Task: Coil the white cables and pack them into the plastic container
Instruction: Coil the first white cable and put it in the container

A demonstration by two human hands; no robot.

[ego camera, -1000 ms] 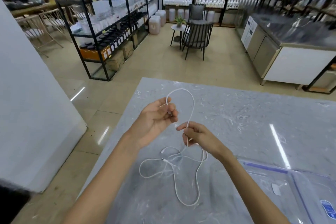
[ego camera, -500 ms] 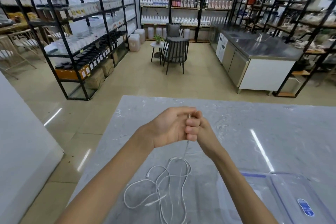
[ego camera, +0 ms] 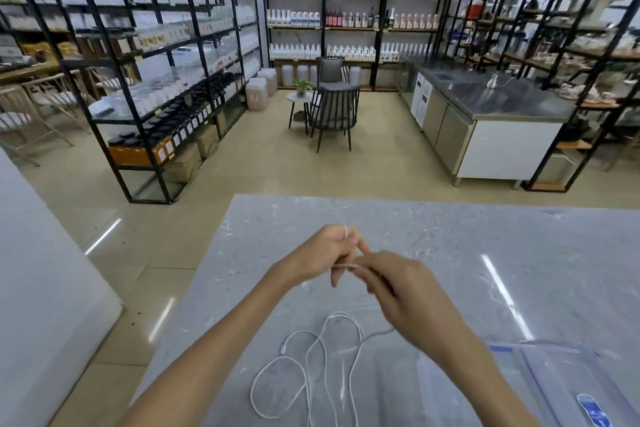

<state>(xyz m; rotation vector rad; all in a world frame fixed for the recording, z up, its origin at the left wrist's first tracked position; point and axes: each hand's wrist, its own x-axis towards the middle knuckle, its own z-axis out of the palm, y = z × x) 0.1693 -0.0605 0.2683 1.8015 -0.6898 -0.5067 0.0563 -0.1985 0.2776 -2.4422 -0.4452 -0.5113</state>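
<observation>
A thin white cable (ego camera: 311, 367) lies in loose loops on the grey marble table (ego camera: 467, 253), trailing up to my hands. My left hand (ego camera: 322, 255) is closed around a small loop of it, with a white turn showing over the fingers. Just to its right, my right hand (ego camera: 401, 298) pinches a strand that runs across to the left hand; it is blurred. The clear plastic container (ego camera: 554, 378) with blue trim sits at the lower right, beside my right forearm.
The table's far edge (ego camera: 415, 201) and left edge drop to a tiled floor. Beyond stand black shelving racks (ego camera: 156, 80) with bottles, a dark chair (ego camera: 334, 114) by a small round table, and a steel counter (ego camera: 485, 121) at the right.
The big loop held a second ago has been gathered into my left hand. My right hand has since drawn apart to the right with a strand. The view has tilted up.
</observation>
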